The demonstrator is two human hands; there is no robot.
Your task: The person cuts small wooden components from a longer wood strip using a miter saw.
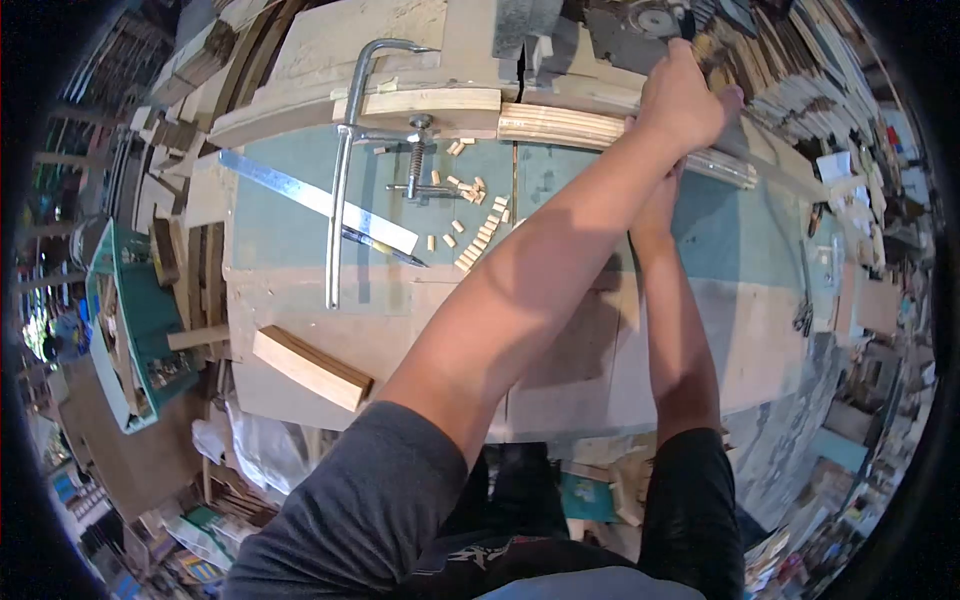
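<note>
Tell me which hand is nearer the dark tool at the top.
Left: the left hand is just below the dark tool; the right hand is farther down, by the wood strips.

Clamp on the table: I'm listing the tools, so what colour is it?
Silvery grey: the clamp shows best in the head view.

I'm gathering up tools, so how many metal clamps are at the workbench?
1. The metal clamp is on the left side of the workbench, its long bar crossing over the flat metal strip. The left arm could hide another.
</note>
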